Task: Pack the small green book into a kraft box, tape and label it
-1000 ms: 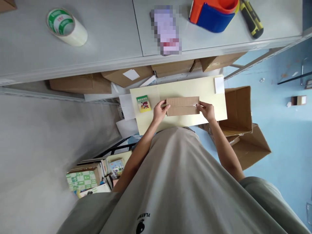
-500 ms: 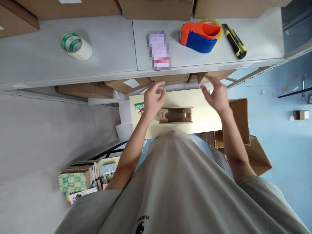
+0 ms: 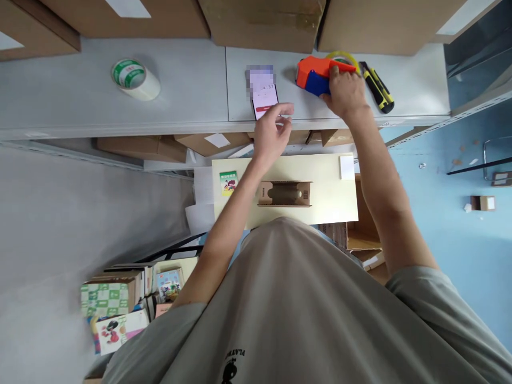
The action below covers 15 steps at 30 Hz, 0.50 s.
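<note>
On the grey shelf, my right hand [image 3: 344,92] wraps round the handle end of an orange and blue tape dispenser [image 3: 314,74], whose yellow tape roll shows behind. My left hand [image 3: 274,130] is at the shelf's front edge, fingers curved and apart with nothing in them. Just beyond it lies a lit phone [image 3: 264,93], partly blurred. A utility knife [image 3: 376,88] with black and yellow handle lies right of the dispenser. Below both hands, an open-topped cardboard box [image 3: 280,194] rests on a cream table [image 3: 332,205].
A clear tape roll [image 3: 136,80] sits at the shelf's left. Large cartons [image 3: 264,26] line its back. A small green booklet [image 3: 228,184] and a white card [image 3: 346,167] lie on the table. Several books [image 3: 120,298] are stacked lower left; an open carton [image 3: 362,229] stands right.
My right hand has reached forward from above the table and closed on the tape dispenser. My left hand has moved right and forward, nearer the phone.
</note>
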Each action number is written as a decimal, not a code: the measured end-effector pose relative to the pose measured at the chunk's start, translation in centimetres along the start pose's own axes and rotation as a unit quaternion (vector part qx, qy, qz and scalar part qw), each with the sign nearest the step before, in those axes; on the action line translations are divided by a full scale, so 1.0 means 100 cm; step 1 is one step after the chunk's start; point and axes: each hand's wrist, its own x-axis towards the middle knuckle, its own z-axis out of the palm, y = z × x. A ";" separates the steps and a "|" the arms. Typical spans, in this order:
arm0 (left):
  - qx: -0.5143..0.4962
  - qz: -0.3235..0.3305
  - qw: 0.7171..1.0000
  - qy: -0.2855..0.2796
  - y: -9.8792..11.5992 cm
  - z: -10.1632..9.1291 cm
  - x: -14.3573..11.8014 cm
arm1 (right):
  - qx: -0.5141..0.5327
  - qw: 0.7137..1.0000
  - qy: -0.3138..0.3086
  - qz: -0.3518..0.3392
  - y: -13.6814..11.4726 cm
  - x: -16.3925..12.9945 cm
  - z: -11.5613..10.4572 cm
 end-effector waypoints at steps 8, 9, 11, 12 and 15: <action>-0.113 -0.081 0.989 -0.043 0.030 0.007 -0.100 | 0.144 0.988 0.007 0.057 -0.033 -0.153 0.027; -0.130 -0.087 0.987 -0.047 0.033 0.006 -0.115 | 0.184 0.980 -0.009 0.072 -0.046 -0.178 0.032; -0.153 -0.099 0.982 -0.047 0.038 0.003 -0.144 | 0.260 0.957 -0.036 0.122 -0.072 -0.219 0.043; -0.158 -0.104 0.981 -0.044 0.040 0.002 -0.156 | 0.291 0.944 -0.046 0.147 -0.085 -0.234 0.048; -0.149 -0.116 0.981 -0.030 0.045 -0.006 -0.180 | 0.374 0.905 -0.052 0.198 -0.114 -0.259 0.060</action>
